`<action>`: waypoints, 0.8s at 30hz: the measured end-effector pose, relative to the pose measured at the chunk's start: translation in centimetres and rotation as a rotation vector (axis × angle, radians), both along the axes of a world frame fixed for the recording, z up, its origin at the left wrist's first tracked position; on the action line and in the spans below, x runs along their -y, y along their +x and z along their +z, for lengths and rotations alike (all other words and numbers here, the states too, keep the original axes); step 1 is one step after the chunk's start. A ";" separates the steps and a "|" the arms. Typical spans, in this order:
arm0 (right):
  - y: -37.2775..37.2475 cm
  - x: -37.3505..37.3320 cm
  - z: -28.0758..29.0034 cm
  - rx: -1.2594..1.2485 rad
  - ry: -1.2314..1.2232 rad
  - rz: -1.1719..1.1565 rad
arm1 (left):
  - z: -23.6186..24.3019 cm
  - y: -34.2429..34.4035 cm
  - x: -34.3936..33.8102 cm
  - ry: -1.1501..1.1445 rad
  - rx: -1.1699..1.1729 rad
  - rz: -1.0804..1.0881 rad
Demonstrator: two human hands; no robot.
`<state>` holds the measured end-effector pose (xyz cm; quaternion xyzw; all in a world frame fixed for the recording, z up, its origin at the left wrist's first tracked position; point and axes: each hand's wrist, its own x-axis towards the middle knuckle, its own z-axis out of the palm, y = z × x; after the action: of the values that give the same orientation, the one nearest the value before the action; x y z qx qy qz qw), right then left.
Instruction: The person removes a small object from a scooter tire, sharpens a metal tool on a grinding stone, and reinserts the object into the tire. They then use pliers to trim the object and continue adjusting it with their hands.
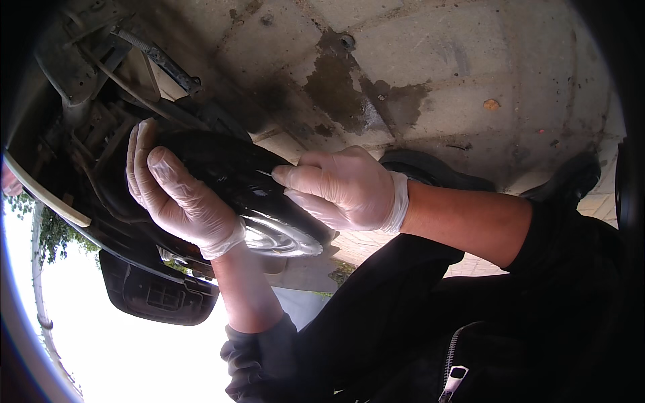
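Note:
In front of me is a glossy black body panel [222, 158] of a vehicle, with a clear, silvery lamp [279, 235] at its lower right end. Both my hands wear thin translucent gloves. My left hand [185, 191] lies against the panel's left side, fingers stretched out and thumb apart; its palm side is partly hidden. Over the panel's right edge, my right hand [346, 189] is closed, with thumb and forefinger pinched together. A small glint shows at those fingertips, but what they hold is too small to name.
Dark metal struts and a rod [158, 59] fill the upper left. A black plastic flap [158, 289] hangs below the vehicle's edge. The paving [443, 40] bears a wet stain [336, 80] and a small orange-brown piece [492, 105]. Black shoes [437, 169] stand on the paving at right.

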<state>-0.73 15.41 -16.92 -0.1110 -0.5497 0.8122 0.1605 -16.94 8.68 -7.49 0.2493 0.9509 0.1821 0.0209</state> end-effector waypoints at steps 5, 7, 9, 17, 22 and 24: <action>-0.3 -0.2 -0.1 0.001 0.057 -0.044 | -0.1 0.0 -0.1 0.000 -0.013 -0.010; -0.4 -0.2 -0.3 -0.013 0.057 -0.060 | -0.1 0.0 -0.1 0.003 -0.012 0.001; -0.5 -0.1 -0.4 -0.018 0.062 -0.069 | -0.1 0.0 0.0 0.033 0.012 0.046; -0.5 -0.5 0.8 0.090 -0.010 -0.034 | -0.1 -0.1 0.1 0.014 0.000 0.033; -0.5 -1.7 2.6 0.269 -0.073 0.124 | 0.0 -0.1 0.1 -0.027 -0.021 0.003; -0.7 -2.3 2.9 0.292 -0.097 0.141 | 0.0 -0.1 0.1 -0.015 -0.010 0.012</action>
<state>-1.44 17.70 -14.01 -0.1969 -0.5336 0.8224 0.0161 -17.09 8.57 -7.49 0.2442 0.9539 0.1737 0.0170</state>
